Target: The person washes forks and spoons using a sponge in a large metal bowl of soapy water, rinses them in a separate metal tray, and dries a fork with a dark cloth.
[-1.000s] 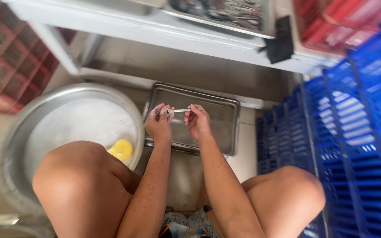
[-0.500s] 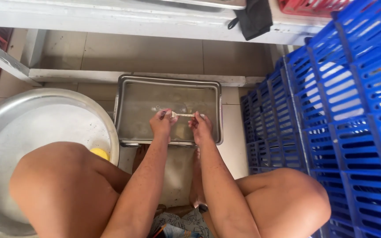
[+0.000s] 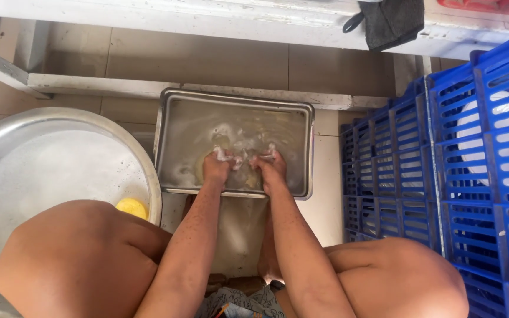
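While soapy water fills the round basin (image 3: 42, 171) at left, where a yellow sponge (image 3: 132, 207) floats, both hands dip into the rectangular metal tray (image 3: 175, 112). Left hand (image 3: 216, 168) and right hand (image 3: 271, 169) sit close together; whether they grip anything, suds hide. Slippery fingers could lose a small item, or water could slosh toward the blue crates (image 3: 443, 176) at right.

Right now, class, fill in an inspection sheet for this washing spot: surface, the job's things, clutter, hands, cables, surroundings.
Surface: tiled floor, wet beneath the tray.
Job's things: rectangular metal tray holding cloudy, soapy water; a small item in the hands, too hidden to identify.
Clutter: round metal basin with suds; yellow sponge in it.
Hands: left hand and right hand both in the tray water, foam on the fingers, grip unclear.
Cables: nothing seen.
Surroundings: blue plastic crates on the right; white bench frame above; dark cloth hanging.
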